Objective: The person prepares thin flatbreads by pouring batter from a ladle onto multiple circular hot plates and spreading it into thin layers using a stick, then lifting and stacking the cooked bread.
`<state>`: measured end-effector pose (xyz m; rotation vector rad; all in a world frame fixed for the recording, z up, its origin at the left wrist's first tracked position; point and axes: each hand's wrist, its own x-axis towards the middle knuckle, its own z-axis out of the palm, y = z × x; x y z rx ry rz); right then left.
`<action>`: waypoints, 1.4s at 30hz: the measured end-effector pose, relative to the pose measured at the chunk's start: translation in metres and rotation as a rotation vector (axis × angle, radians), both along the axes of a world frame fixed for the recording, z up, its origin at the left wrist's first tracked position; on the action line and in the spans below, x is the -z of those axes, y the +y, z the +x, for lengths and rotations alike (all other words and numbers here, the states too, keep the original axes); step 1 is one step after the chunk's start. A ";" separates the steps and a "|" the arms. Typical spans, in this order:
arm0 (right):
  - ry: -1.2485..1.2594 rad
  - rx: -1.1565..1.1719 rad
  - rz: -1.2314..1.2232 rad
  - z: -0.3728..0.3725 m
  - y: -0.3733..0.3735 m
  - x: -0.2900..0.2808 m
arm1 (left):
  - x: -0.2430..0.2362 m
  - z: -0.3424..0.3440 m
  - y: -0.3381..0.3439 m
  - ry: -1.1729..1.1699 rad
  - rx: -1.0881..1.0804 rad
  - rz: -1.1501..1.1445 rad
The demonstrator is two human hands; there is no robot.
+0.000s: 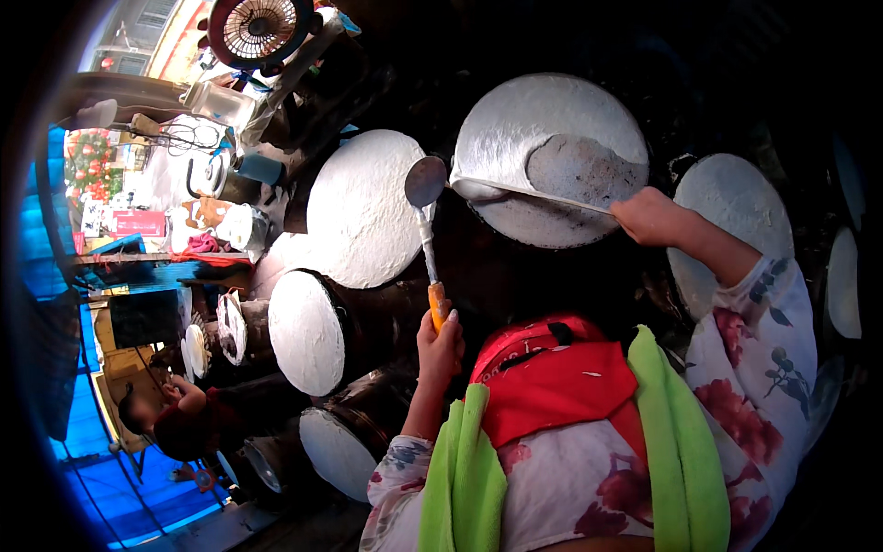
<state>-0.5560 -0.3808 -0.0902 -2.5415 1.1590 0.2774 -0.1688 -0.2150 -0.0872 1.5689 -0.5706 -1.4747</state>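
Note:
My left hand grips the orange handle of a long ladle, whose round bowl is raised between two white-coated round plates. My right hand holds a thin flat stick laid across the large round plate ahead. A grey, darker patch sits on that plate under the stick. My sleeves are white with a red flower print, and a bright green cloth hangs over both shoulders.
More white-coated round plates on dark drums stand left, lower left and right. A person crouches low at the left by blue sheeting. A round fan and cluttered shelves are at the top left.

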 end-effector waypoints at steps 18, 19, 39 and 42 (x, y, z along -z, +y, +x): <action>-0.161 0.389 -0.069 -0.021 0.137 0.015 | -0.006 0.032 0.054 -0.840 0.613 -0.221; -0.147 0.387 -0.071 -0.018 0.155 0.015 | -0.008 0.031 0.056 -0.826 0.609 -0.223; -0.875 1.082 0.076 0.203 0.194 0.109 | -0.027 0.071 0.035 0.000 0.355 -0.237; -0.986 1.249 0.291 0.187 0.226 0.087 | -0.024 0.084 0.052 0.033 0.339 -0.225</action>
